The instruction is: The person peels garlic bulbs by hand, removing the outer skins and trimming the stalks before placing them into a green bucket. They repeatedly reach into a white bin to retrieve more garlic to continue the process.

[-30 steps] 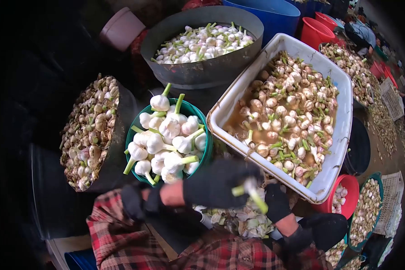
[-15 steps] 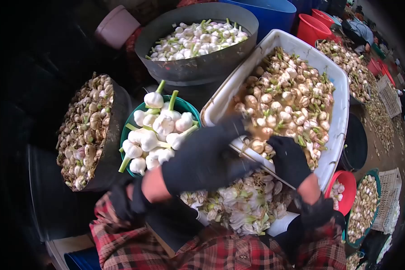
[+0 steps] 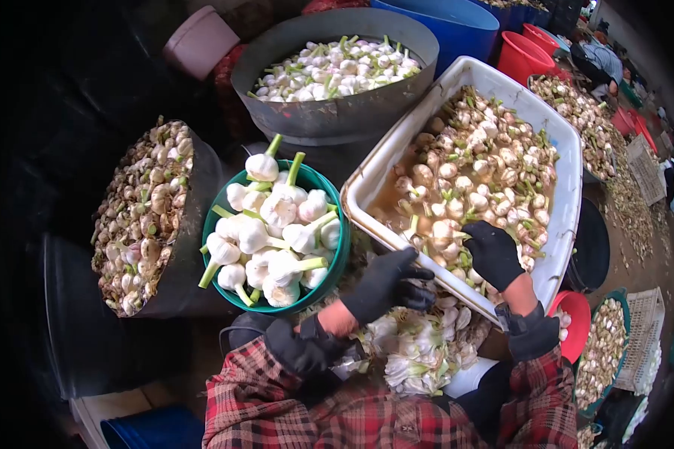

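Though loose, left hand (image 3: pixel 386 286) aslant; right (image 3: pixel 494 256) among garlic (image 3: pixel 479 167)

Centre bright, garlic bulbs (image 3: pixel 281 210) crisp; left side deep shadow; corners dark; wide-angle bending toward edges.

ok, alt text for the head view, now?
A black-gloved right hand reaches over garlic bulbs in a white tub of brownish water. The left hand hovers near peelings, a green basin of whiter bulbs beyond.
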A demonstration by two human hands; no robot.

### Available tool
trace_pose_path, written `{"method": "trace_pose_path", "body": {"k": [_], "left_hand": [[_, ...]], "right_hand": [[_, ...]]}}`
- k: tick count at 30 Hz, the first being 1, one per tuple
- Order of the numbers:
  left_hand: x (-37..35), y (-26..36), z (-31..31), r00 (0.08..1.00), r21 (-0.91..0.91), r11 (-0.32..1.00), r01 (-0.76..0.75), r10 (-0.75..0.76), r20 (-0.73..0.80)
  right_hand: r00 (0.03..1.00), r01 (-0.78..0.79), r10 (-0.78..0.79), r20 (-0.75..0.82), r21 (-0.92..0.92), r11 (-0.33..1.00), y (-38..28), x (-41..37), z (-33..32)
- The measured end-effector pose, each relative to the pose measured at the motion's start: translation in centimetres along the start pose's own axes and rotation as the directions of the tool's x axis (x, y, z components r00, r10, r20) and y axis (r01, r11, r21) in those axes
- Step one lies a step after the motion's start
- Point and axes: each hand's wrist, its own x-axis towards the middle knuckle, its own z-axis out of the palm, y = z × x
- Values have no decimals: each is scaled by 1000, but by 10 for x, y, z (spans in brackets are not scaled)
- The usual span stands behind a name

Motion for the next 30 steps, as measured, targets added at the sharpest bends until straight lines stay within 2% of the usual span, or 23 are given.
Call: {"method": "trace_pose_path", "body": {"k": [2, 4, 6, 7, 8, 9, 10, 12, 13, 14, 16, 17, 18, 20, 24, 28, 30], "left_hand": [[4, 1, 2, 995, -133, 991, 1, 12, 94], [5, -4, 4, 962, -209, 976, -58, 111, 250], [6, -6, 0, 931, -204, 966, -159, 216, 295], [11, -8, -7, 858, 149, 871, -467, 406, 314], [10, -5, -4, 730, 460, 566, -683, 546, 412], [-5, -2, 6, 905, -118, 943, -310, 331, 267], [-4, -3, 6, 908, -121, 946, -301, 323, 266], [1, -6, 6, 891, 120, 887, -446, 428, 149], [3, -8, 4, 855, 201, 831, -518, 502, 131], [6, -12, 3, 858, 195, 836, -513, 497, 129], [9, -18, 2, 753, 362, 692, -625, 657, 45], [9, -19, 2, 743, 406, 681, -610, 669, -6], [11, -22, 0, 748, 406, 686, -604, 664, -7], [14, -26, -2, 638, 536, 531, -656, 770, 18], [14, -31, 1, 613, 591, 492, -639, 790, 4], [17, -36, -4, 567, 615, 410, -674, 821, 74], [16, -33, -3, 553, 625, 384, -680, 828, 93]], "right_hand": [[1000, 8, -11, 7, 286, 958, -27, -6, -19], [994, 103, -84, -65, 405, 909, -46, -13, -13], [983, 148, -101, -155, 335, 930, -55, -16, -1], [973, 158, -104, -208, 267, 950, -57, -16, 0], [957, 172, -118, -266, 194, 966, -63, -11, -2], [953, 97, -33, -302, 198, 975, -68, -12, -2], [955, 89, -26, -297, 199, 976, -72, -12, -1], [936, 7, 158, -315, 466, 885, -80, -12, -1], [934, 1, 170, -315, 477, 879, -86, -12, -4], [935, -6, 173, -308, 475, 880, -91, -13, -4], [927, -65, 219, -305, 444, 894, -103, -15, 0], [906, -83, 225, -358, 370, 925, -108, -16, 4], [906, -91, 231, -354, 371, 924, -109, -18, 7], [897, -96, 206, -390, 285, 954, -110, -22, 11], [888, -135, 235, -396, 264, 955, -111, -26, 17], [886, -167, 269, -379, 280, 945, -112, -27, 19], [886, -173, 319, -337, 399, 900, -110, -27, 19]]}}
